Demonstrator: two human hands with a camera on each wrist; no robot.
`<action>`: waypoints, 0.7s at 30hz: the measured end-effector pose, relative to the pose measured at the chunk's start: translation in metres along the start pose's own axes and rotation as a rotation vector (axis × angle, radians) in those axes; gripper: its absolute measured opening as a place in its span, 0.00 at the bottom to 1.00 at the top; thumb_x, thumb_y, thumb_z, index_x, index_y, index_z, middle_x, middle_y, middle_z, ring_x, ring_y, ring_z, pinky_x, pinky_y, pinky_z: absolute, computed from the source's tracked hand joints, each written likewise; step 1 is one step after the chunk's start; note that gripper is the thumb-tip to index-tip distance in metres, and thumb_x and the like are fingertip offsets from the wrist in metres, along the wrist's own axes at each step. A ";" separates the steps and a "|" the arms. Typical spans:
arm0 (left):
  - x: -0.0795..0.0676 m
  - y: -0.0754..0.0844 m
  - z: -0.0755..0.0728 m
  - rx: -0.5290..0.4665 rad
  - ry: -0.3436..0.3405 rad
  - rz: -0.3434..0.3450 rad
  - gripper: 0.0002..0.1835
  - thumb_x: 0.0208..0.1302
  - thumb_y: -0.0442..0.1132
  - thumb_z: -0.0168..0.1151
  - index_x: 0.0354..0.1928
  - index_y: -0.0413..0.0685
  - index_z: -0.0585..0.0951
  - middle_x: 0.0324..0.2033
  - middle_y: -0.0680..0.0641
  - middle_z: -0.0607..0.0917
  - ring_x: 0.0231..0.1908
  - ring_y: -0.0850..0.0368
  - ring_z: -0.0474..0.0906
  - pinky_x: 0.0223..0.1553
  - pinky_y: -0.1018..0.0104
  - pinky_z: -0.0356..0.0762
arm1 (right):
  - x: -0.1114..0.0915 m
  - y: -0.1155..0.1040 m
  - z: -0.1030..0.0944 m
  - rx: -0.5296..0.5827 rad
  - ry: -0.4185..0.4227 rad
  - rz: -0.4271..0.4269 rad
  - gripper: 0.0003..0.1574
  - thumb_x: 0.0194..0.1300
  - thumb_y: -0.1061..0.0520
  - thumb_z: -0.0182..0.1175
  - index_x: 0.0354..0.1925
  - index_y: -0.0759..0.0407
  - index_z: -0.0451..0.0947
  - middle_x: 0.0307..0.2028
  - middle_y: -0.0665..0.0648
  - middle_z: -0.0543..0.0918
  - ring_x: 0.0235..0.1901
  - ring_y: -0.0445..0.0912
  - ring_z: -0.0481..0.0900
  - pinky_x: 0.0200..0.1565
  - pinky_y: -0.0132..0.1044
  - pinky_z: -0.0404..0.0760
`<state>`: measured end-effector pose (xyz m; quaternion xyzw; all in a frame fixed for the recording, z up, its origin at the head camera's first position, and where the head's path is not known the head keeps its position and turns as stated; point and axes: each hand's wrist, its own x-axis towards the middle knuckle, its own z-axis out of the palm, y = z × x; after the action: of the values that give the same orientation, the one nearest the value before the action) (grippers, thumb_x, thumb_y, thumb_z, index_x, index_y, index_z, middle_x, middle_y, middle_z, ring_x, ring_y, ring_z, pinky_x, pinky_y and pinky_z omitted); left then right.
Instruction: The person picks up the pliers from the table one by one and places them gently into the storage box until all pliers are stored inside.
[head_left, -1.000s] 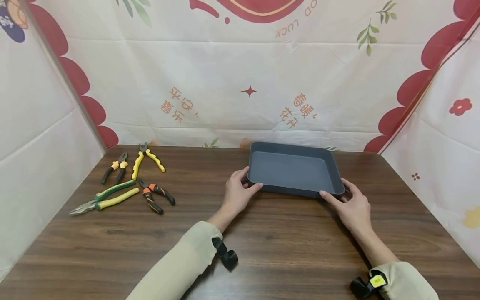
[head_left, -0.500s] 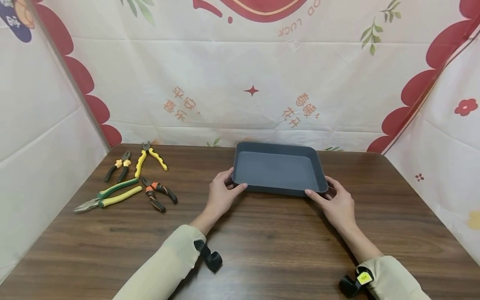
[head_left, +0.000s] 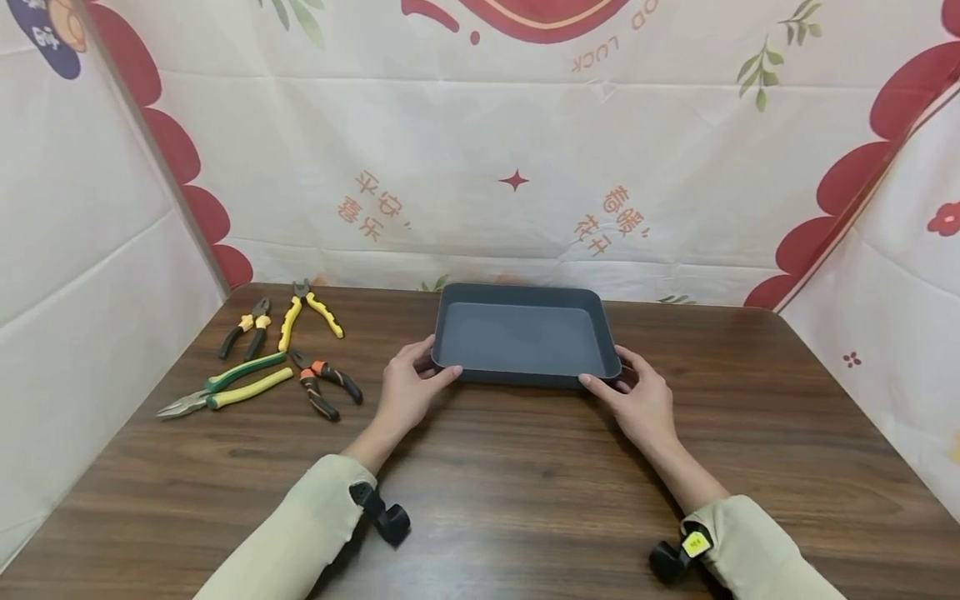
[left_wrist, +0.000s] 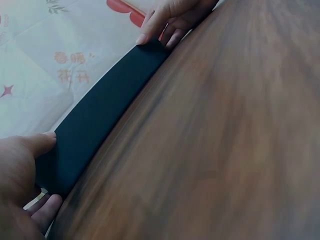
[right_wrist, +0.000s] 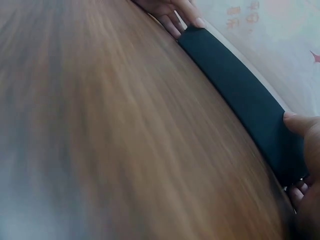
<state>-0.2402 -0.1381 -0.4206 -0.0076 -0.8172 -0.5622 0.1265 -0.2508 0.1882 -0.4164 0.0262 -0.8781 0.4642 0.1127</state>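
A dark grey rectangular baking tray [head_left: 525, 337] with low walls is near the table's back edge, its inside bare. My left hand [head_left: 408, 387] grips its front left corner, the thumb on the near wall and the other fingers round the side. At the front right corner my right hand [head_left: 641, 404] holds it the same way. In the left wrist view the tray's near wall [left_wrist: 100, 115] runs between both hands, low over the wood. The right wrist view shows that wall [right_wrist: 240, 100] too, with fingertips partly hidden beneath the corners.
Several pliers lie at the table's left: black-and-yellow pliers [head_left: 257, 325], yellow-handled pliers [head_left: 290, 317], long-nosed green-and-yellow pliers [head_left: 243, 386] and orange-and-black pliers [head_left: 322, 379]. A printed white curtain [head_left: 480, 125] hangs right behind the wooden table [head_left: 510, 467].
Both hands have carried the tray leftward along the back of the table, nearer the pliers. The pliers keep their places on the table; the head view has shifted slightly.
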 end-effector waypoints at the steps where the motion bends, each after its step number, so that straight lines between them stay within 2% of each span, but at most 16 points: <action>1: 0.000 -0.001 -0.003 0.002 0.003 0.003 0.38 0.59 0.41 0.75 0.70 0.40 0.72 0.66 0.37 0.76 0.61 0.42 0.80 0.57 0.56 0.82 | 0.001 -0.001 0.003 0.001 -0.003 -0.001 0.51 0.61 0.42 0.72 0.73 0.60 0.65 0.62 0.69 0.78 0.60 0.60 0.81 0.59 0.48 0.78; 9: 0.002 -0.007 -0.021 0.027 0.021 -0.013 0.38 0.60 0.41 0.75 0.71 0.40 0.72 0.66 0.37 0.76 0.62 0.41 0.79 0.57 0.56 0.82 | 0.008 -0.008 0.020 0.026 -0.037 -0.015 0.50 0.61 0.44 0.72 0.73 0.61 0.64 0.62 0.68 0.77 0.61 0.59 0.80 0.60 0.47 0.79; 21: 0.008 -0.012 -0.032 0.020 0.020 -0.023 0.38 0.64 0.40 0.70 0.74 0.39 0.67 0.69 0.36 0.72 0.66 0.40 0.75 0.62 0.54 0.78 | 0.013 -0.020 0.038 0.053 -0.028 0.016 0.51 0.60 0.44 0.73 0.73 0.60 0.65 0.63 0.68 0.77 0.61 0.59 0.80 0.62 0.51 0.79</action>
<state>-0.2434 -0.1734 -0.4188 0.0086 -0.8215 -0.5555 0.1283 -0.2669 0.1469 -0.4180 0.0286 -0.8671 0.4880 0.0959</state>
